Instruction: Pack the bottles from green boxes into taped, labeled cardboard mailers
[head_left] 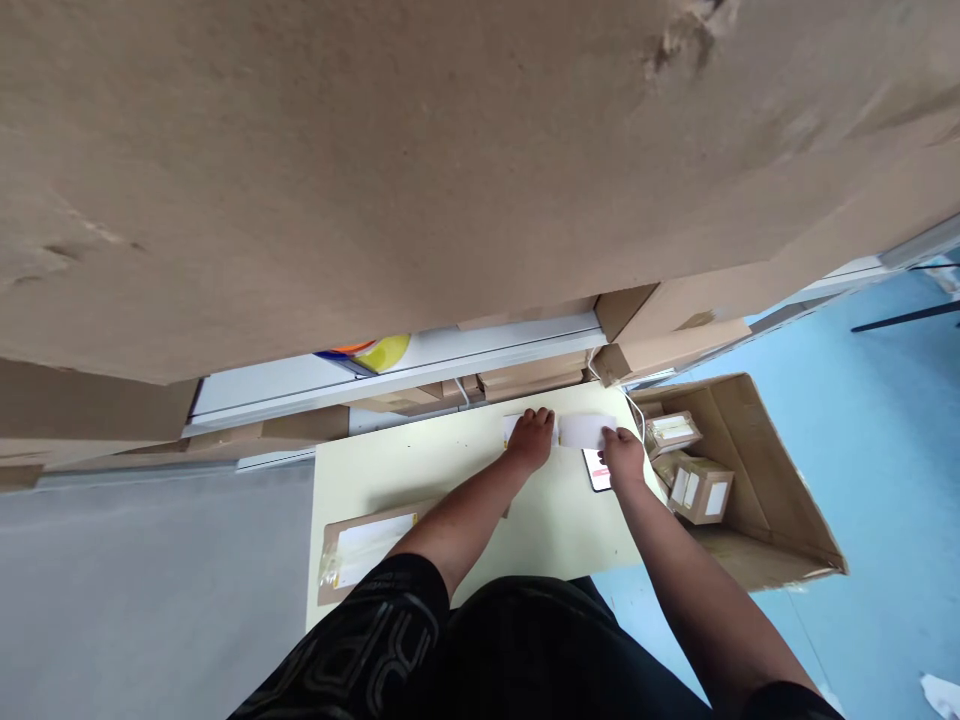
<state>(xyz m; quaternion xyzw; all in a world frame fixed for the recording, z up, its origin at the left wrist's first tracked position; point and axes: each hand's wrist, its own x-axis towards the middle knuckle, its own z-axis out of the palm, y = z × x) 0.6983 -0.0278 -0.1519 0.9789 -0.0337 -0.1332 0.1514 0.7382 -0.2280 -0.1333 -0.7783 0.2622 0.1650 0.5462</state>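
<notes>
My left hand [532, 437] lies on the left part of a white paper label strip [581, 431] at the far edge of the pale yellow table [390, 470], fingers bent down on it. My right hand [622, 455] pinches the strip's right end. A phone [598, 472] lies on the table just under my right hand, partly hidden by it. Whether the strip is one sheet or two I cannot make out.
A flat cardboard mailer with a white label [365, 545] lies at the table's near left. An open carton [750, 470] on the blue floor to the right holds several small labelled boxes [701, 490]. A large cardboard sheet [450, 150] fills the upper view. Shelving with boxes [525, 375] stands behind the table.
</notes>
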